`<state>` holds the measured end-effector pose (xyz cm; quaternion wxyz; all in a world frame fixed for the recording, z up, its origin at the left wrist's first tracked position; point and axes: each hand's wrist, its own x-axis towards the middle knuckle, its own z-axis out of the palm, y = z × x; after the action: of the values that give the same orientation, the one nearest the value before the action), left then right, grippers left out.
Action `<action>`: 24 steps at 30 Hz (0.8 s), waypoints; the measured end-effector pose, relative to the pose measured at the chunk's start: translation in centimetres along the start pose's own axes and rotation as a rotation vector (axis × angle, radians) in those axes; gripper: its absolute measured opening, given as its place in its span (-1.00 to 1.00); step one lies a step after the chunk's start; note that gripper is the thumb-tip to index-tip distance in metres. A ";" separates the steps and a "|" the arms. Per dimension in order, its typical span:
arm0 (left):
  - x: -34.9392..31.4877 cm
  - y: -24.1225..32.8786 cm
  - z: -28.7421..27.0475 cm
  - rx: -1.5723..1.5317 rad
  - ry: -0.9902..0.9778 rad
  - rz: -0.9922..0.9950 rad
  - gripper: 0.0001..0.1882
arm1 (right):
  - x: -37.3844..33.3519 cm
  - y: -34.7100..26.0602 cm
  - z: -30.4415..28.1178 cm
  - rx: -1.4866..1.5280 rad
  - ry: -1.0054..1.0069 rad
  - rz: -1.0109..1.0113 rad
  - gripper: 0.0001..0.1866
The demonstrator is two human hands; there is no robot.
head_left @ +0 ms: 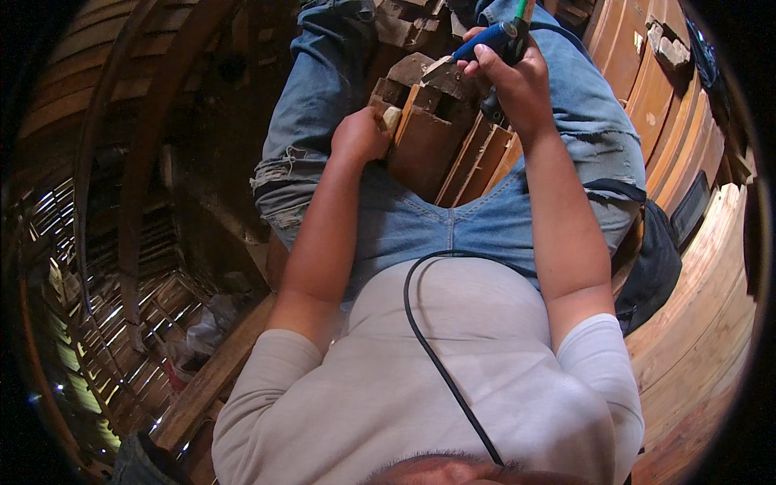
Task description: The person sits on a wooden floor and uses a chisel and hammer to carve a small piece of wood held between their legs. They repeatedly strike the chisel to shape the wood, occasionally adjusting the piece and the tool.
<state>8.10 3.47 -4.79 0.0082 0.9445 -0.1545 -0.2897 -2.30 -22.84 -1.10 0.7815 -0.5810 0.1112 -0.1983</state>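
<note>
My right hand (517, 81) is closed around the blue handle of a chisel (483, 42), which has a metal ring at its butt end. Its pale blade points down and left, the tip close to a notched brown wooden block (424, 129) between my legs. My left hand (360, 136) is closed at the left side of this block, fingers curled on a small pale wood piece (392, 120). A thin light strip of wood (406, 115) runs along the block beside it. Just past my right hand a green rod-like thing (520, 10) sticks up; whether I touch it cannot be made out.
More notched timbers (400, 24) lie beyond the block. Long brown boards (647, 105) stand to the right, with a rough wood chunk (669, 48) on them. A dark cloth (651, 263) hangs near my right hip. A black cable (412, 299) crosses my shirt. Slatted bamboo (105, 267) is at left.
</note>
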 end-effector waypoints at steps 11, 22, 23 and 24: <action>-1.9 2.3 -1.1 -0.298 0.199 0.032 -0.58 | 0.2 -0.4 -0.3 -0.009 0.000 -0.002 -0.65; -4.9 9.2 7.8 -0.042 0.078 0.360 -0.72 | 0.5 -2.2 -0.4 0.245 0.049 0.028 -0.76; -4.8 9.1 8.3 -0.036 0.065 0.342 -0.72 | 0.4 -2.1 -0.4 0.233 0.048 0.040 -0.76; -4.7 9.4 8.0 -0.028 0.057 0.325 -0.73 | 0.5 -2.0 -0.5 0.221 0.045 0.048 -0.76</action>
<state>-2.67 -3.46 -7.89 0.0726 0.9147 -0.3010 -0.2598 -2.42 -23.99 0.74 0.8426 -0.4838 0.1202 -0.2038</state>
